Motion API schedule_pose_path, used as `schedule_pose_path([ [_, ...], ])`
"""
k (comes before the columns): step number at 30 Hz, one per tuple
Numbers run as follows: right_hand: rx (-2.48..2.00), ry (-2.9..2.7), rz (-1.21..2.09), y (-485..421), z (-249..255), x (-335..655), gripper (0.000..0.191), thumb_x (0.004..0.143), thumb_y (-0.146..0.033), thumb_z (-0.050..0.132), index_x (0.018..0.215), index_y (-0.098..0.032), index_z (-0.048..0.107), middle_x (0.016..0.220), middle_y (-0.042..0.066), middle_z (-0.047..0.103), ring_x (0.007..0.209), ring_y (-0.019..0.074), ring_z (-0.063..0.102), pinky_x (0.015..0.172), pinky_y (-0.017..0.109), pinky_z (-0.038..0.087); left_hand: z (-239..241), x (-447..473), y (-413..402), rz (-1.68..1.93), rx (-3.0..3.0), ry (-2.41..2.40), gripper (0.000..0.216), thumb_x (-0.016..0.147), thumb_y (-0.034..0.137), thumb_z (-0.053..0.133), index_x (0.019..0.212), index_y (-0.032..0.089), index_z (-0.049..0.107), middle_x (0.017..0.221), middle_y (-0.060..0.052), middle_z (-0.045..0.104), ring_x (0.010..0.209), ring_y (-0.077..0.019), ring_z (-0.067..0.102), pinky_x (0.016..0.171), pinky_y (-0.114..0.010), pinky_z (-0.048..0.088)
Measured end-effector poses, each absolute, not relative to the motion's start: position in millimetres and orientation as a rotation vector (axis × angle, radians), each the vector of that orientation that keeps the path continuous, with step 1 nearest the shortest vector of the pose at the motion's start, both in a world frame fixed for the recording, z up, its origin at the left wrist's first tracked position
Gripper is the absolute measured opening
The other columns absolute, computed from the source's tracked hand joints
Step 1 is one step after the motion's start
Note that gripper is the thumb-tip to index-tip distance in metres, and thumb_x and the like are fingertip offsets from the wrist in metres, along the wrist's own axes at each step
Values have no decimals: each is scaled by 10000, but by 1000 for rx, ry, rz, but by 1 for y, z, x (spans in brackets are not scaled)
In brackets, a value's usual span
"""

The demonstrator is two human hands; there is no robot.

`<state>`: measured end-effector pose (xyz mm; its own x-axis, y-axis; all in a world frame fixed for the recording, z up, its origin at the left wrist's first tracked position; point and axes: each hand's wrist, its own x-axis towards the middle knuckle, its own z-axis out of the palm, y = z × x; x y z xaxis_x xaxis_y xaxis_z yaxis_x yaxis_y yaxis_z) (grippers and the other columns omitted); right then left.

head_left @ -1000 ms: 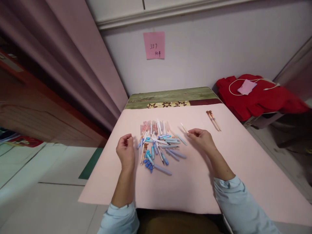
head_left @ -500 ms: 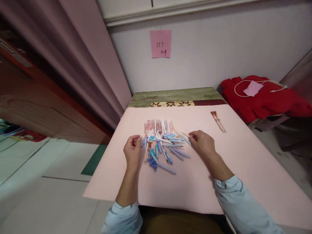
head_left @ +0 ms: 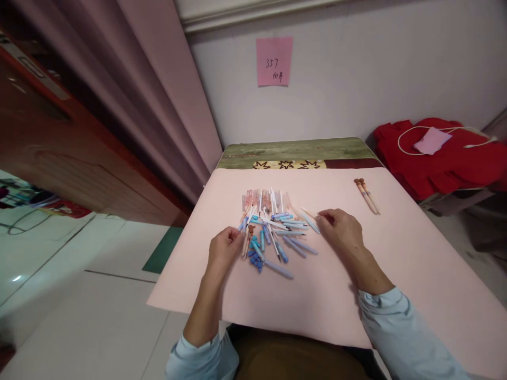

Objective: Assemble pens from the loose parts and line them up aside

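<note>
A heap of pen parts [head_left: 273,227], blue barrels, thin white refills, pinkish tubes and small blue caps, lies on a pink sheet [head_left: 396,253] over the table. My left hand [head_left: 224,250] rests at the heap's left edge, fingers curled and touching the parts there. My right hand [head_left: 343,229] is at the heap's right edge, its fingertips pinched on a pale blue pen barrel [head_left: 311,220]. Two assembled pens with brown tops [head_left: 367,195] lie apart at the far right.
The table's green wooden end [head_left: 293,150] meets the wall, where a pink note [head_left: 274,60] hangs. A curtain [head_left: 158,95] falls at the left. Red cloth with a white cable [head_left: 439,153] sits on a box at the right.
My left hand has moved right, from off the heap to touching its left edge. My right hand has stayed at the right edge. The camera view has shifted left.
</note>
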<state>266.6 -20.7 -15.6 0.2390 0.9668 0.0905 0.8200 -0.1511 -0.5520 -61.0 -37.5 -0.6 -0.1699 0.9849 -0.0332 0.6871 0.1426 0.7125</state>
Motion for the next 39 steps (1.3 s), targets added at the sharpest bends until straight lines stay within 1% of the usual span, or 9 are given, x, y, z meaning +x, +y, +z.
schedule_pose_path([
  [4,-2022,-1579,391,-21,-15,266,294,823,-412,526,932,-253,748,878,52,721,794,218,625,652,303,387,5,-60,-45,639,1587,1870,283,695,467,668,646,213,553,545,37,560,511,-130,506,486,-232,341],
  [10,-2029,-1602,412,-22,-15,266,283,830,-413,524,925,-268,747,872,39,724,798,219,624,668,309,396,6,-60,-49,516,1447,1790,228,682,364,702,684,212,532,526,51,571,404,-115,510,419,-228,341],
  [13,-2025,-1619,414,-21,-15,266,284,831,-417,526,925,-270,749,880,39,724,806,218,629,664,306,396,3,-57,-50,545,1419,1762,201,678,317,705,681,208,535,505,50,565,389,-117,511,406,-226,343],
  [17,-2027,-1617,407,-21,-16,267,283,824,-419,536,920,-265,753,857,40,724,797,218,634,651,300,395,2,-48,-50,598,1404,1733,190,673,313,712,678,202,558,481,49,560,376,-113,496,410,-226,347],
  [21,-2024,-1617,407,-21,-17,267,277,821,-414,537,919,-269,753,854,37,727,806,223,638,652,302,398,1,-42,-49,584,1466,1766,157,684,303,691,669,204,569,498,40,580,422,-124,530,447,-230,366],
  [25,-2033,-1612,415,-21,-17,266,275,824,-410,533,926,-272,747,872,33,729,821,230,638,667,311,405,0,-38,-48,615,1589,1784,131,704,305,666,679,218,573,568,22,633,512,-149,588,497,-242,393],
  [31,-2046,-1627,408,-20,-17,267,286,830,-421,531,938,-267,747,888,41,730,831,236,637,668,313,397,1,-31,-48,688,1668,1757,119,796,340,579,746,233,573,598,27,657,569,-158,619,574,-254,434],
  [36,-2047,-1640,411,-21,-18,267,289,834,-420,523,949,-268,740,900,35,728,843,237,636,670,314,393,0,-38,-44,747,1691,1886,195,805,417,577,756,229,586,649,14,657,582,-160,611,552,-254,415],
  [39,-2051,-1641,412,-21,-17,267,290,833,-418,524,955,-268,740,899,34,726,842,233,633,668,310,389,-1,-39,-42,744,1688,1925,197,805,417,579,750,228,583,658,12,661,587,-161,613,557,-257,410],
])
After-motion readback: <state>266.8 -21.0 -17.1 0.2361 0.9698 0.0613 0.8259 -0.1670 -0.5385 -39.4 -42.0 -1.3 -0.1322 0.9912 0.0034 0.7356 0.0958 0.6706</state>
